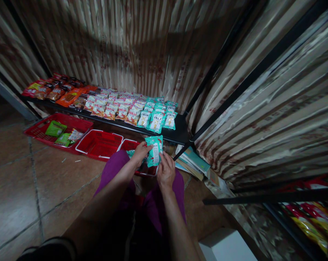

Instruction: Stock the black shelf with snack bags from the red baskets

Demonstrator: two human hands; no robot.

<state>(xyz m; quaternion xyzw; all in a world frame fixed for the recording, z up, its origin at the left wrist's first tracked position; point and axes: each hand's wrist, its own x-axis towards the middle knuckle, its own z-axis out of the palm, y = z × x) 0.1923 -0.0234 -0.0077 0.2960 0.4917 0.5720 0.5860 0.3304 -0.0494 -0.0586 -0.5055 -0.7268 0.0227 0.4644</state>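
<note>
A teal snack bag (154,154) is held up between my two hands, above my knees. My left hand (141,151) grips its left side, with the thumb lying across the front. At its right edge my right hand (166,169) has its fingers curled against the packet. Just beyond, similar teal snack bags (156,121) stand in rows at the right end of a low black shelf (180,132). A red basket (147,171) sits below the held bag, partly hidden by my hands, with more teal packets in it.
White-and-orange snack bags (109,110) and orange packets (74,96) fill the shelf further left. Another red basket (98,145) and a red basket with green packets (38,132) stand on the floor. Black shelf posts (215,119), books (193,161) and a white box (231,246) are on the right.
</note>
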